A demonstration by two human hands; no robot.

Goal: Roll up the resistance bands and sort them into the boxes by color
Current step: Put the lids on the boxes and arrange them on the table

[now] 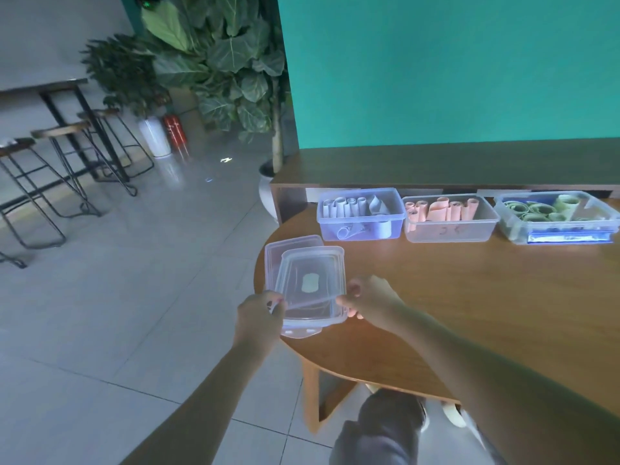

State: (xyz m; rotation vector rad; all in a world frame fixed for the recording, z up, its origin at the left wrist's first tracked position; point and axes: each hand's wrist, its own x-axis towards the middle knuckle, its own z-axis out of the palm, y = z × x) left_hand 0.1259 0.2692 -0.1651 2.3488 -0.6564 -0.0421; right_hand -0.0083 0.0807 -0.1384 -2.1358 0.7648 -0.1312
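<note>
Both hands work at a stack of clear lids (310,283) on the near left edge of the table (469,297), in front of the lavender box (360,214). The left hand (260,317) pinches the top lid's near left corner; the right hand (369,300) has its grip curled round the near right edge. Rolled bands already fill the lavender box, the pink box (449,218) beside it and the green box (557,216) farther right. Lifting the top lid level should keep the lower ones from sliding off the table.
</note>
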